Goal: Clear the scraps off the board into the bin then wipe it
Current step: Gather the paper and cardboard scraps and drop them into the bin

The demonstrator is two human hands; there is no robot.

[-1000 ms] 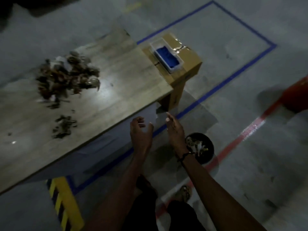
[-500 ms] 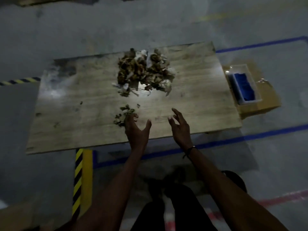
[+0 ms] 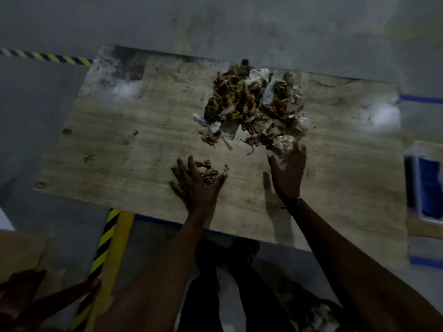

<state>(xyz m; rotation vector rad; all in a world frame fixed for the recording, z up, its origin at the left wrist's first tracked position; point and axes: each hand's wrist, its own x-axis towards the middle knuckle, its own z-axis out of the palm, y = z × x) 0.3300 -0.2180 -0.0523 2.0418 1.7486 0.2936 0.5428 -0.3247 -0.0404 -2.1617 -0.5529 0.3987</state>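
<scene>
Reaching: both hands extended over near half of wooden board (image 3: pixel 119 130), fingers spread, nothing gripped.
Left hand (image 3: pixel 195 184): fingers straight and splayed, laid flat on board, thumb side against small scrap cluster (image 3: pixel 208 171).
Right hand (image 3: pixel 288 172): palm turned inward, fingers straight and relaxed, fingertips just below near edge of large scrap pile (image 3: pixel 254 106); contact with pile cannot be told.
Scrap location: large pile on far centre-right of board; small cluster near front centre, well apart from pile; a few loose flecks on left part of board.
Bin (image 3: pixel 318 316): on floor at bottom right, partly hidden behind right forearm, light scraps visible inside.
Obstructions: forearms cover part of board's front edge and part of bin.
Surroundings: blue cloth (image 3: pixel 430 185) in pale tray (image 3: pixel 412 188) on cardboard box (image 3: pixel 422 230) beside board's right edge; yellow-black striped post (image 3: pixel 107 245) under front left of board; striped tape (image 3: pixel 45 57) at far left; blue floor tape (image 3: pixel 422 98) at far right; reddish object (image 3: pixel 36 305) at bottom left, blurred.
Counts: hands 2; boards 1; scrap groups 2; bins 1; cloths 1; trays 1; boxes 1.
</scene>
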